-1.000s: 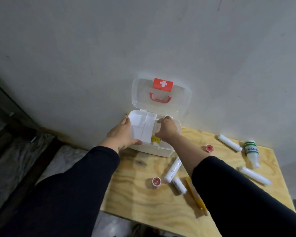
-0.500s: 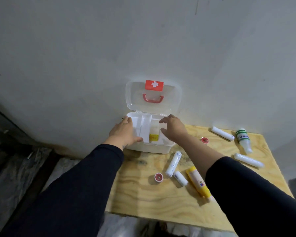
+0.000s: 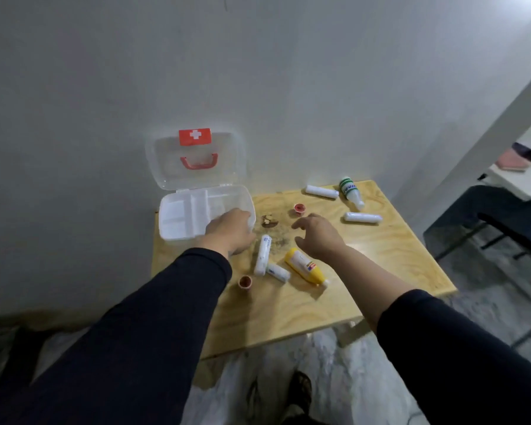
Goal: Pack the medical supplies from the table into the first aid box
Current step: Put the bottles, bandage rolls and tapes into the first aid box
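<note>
The white first aid box (image 3: 178, 223) stands open at the table's back left, with its clear lid (image 3: 196, 161) leaning on the wall. My left hand (image 3: 230, 231) clasps the box's front right corner, fingers curled over the rim. My right hand (image 3: 318, 236) hovers empty with spread fingers just above a yellow bottle (image 3: 304, 266). Two bandage rolls (image 3: 262, 254) (image 3: 278, 273) lie left of the bottle. Further rolls (image 3: 322, 191) (image 3: 362, 217) and a green-and-white bottle (image 3: 351, 193) lie at the back right. Small red tape rolls (image 3: 299, 209) (image 3: 245, 282) sit apart.
The small plywood table (image 3: 380, 265) stands against a grey wall, with a dark stain (image 3: 270, 223) beside the box. A seated person's legs (image 3: 488, 210) and a chair are off to the right. My shoes (image 3: 301, 391) show below the table's front edge.
My right hand has left the box and moved right over the table. My left hand has shifted from the box's left side to its front right corner. The view has swung right.
</note>
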Tool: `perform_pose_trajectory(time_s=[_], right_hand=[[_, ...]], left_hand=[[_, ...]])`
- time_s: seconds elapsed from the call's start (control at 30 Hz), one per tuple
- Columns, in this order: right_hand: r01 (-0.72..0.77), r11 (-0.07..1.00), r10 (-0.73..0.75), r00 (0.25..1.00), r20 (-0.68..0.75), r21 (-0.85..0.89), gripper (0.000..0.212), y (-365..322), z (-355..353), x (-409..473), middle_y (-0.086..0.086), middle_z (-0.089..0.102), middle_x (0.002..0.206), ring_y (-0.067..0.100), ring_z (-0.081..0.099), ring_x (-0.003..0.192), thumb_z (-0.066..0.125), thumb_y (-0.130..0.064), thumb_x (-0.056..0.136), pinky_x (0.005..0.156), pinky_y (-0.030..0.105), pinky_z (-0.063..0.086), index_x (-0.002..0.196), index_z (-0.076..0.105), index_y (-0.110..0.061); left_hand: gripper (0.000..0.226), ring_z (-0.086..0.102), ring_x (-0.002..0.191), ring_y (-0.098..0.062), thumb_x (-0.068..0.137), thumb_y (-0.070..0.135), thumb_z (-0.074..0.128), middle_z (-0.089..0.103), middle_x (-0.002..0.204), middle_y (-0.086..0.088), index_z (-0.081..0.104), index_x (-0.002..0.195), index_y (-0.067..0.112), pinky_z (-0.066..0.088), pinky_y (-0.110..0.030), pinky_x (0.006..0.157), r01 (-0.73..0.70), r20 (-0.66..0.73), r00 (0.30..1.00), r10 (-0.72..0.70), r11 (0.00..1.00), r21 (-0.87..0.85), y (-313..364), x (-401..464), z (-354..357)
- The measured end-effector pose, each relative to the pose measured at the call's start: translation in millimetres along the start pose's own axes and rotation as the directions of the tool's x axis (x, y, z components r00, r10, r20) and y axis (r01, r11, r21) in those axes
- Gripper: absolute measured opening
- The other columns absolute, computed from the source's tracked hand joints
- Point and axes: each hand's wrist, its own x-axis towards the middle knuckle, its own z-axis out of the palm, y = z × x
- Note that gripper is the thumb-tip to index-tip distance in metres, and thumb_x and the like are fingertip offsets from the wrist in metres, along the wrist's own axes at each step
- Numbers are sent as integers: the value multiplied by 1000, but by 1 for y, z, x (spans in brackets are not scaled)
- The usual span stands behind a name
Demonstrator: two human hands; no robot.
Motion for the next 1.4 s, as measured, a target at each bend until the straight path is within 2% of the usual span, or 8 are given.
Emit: perform_pose_trajectory(time_s=[0.17, 0.37, 0.53, 0.8, 0.97, 1.13, 1.27, 1.4], right_hand=[[-182, 983, 179, 978, 111, 19, 43, 37, 19, -21, 11, 60, 128, 25, 55, 118, 66, -22, 85, 93, 34, 46, 127, 56, -14], [-286, 952, 268, 951, 152, 113, 51, 58, 54, -40, 16, 63, 116, 32, 59, 106, 68, -25, 81, 81, 38, 49, 125, 47, -11], [-292, 932, 281, 956, 81, 214, 45, 65, 53, -37, 15, 66, 110, 32, 62, 98, 73, -21, 76, 74, 34, 49, 116, 55, -14], [-113, 948, 164, 974, -153, 296, 23, 52, 10, -10, 13, 73, 103, 27, 65, 96, 67, -10, 80, 72, 24, 44, 103, 72, -8], [33, 976, 15, 975, -222, 214, 26, 21, -12, 7, 11, 73, 108, 28, 66, 99, 59, -13, 86, 82, 33, 51, 110, 70, -11], [167, 947, -68, 940, -335, 275, 27, -23, -46, 31, 9, 71, 107, 24, 66, 94, 61, -15, 88, 78, 39, 57, 115, 66, -12], [222, 921, -101, 930, -353, 319, 30, -61, -60, 57, 7, 70, 112, 22, 64, 98, 61, -18, 89, 81, 32, 52, 119, 64, -15], [233, 908, -125, 944, -307, 348, 31, -88, -48, 80, 9, 70, 113, 25, 63, 102, 59, -15, 88, 82, 31, 48, 118, 64, -12]], left_hand=[[40, 57, 111, -32, 89, 25, 51, 54, 132, -8, 51, 127, 14, 49, -44, 90, -6, 19, 1000, 6, 1000, 29, 3, 0, 20], [49, 50, 124, -30, 92, 25, 53, 46, 142, -7, 43, 139, 14, 44, -43, 101, -7, -6, 1000, 8, 998, 64, 1, 3, 32], [47, 49, 124, -31, 93, 25, 53, 47, 142, -8, 42, 138, 13, 45, -44, 99, -14, -31, 999, 16, 999, 38, 1, 3, 35], [43, 49, 126, -29, 99, 25, 44, 46, 144, -7, 43, 140, 13, 45, -43, 101, -5, -20, 1000, 6, 1000, 18, -2, 2, 28], [45, 50, 125, -28, 99, 30, 43, 47, 142, -6, 42, 141, 14, 45, -42, 99, 8, -28, 1000, -9, 1000, -3, -15, 1, 20], [46, 50, 124, -32, 99, 38, 43, 46, 141, -4, 41, 140, 18, 45, -45, 96, 102, -118, 987, -107, 993, -53, -42, -1, 8], [46, 51, 118, -34, 97, 45, 45, 48, 133, -8, 47, 128, 11, 43, -43, 89, 214, -102, 971, -216, 976, -32, -60, 6, 2], [60, 37, 137, -31, 100, 44, 37, 26, 157, -5, 25, 149, 12, 36, -44, 106, 263, -26, 964, -265, 964, -40, -69, 9, 4]])
